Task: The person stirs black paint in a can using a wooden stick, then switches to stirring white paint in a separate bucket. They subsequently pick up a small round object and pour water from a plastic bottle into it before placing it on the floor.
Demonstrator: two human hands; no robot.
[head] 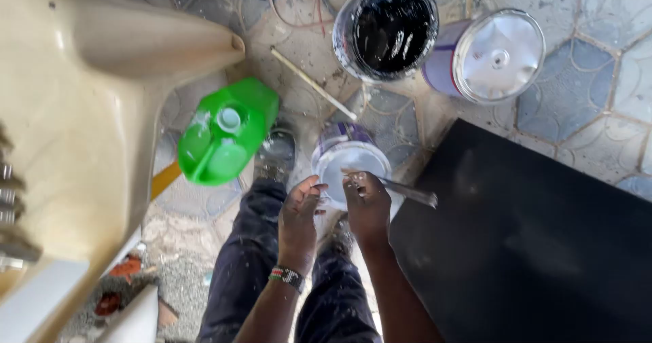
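Small paint tin (pixel 350 159), round, purple-banded wall with a pale lid, standing on the patterned tile floor (pixel 598 98) between the person's feet, directly above the two hands in the head view. Left hand (pixel 300 214) curled loosely over the tin's near-left rim, fingers bent, apparently touching the lid edge, though blur makes the contact uncertain. Right hand (pixel 367 204) closed around a thin metal tool (pixel 407 191), tip resting at the lid's edge, shaft angling out to the right over the black board (pixel 530 248). Beaded wristband (pixel 288 276) on the left wrist. Dark, paint-flecked trousers (pixel 248 268) below.

Just left of the tin, a bright green plastic jug (pixel 227 136) with a pale cap, lying tilted. Beyond, a thin pale stick (pixel 314 83) on the floor. Farther up, an open bucket (pixel 386 27) with black contents, and beside it on the right a larger purple tin (pixel 485 56) on its side, shiny silver end facing the camera. Beige moulded form (pixel 88 112) filling the left.
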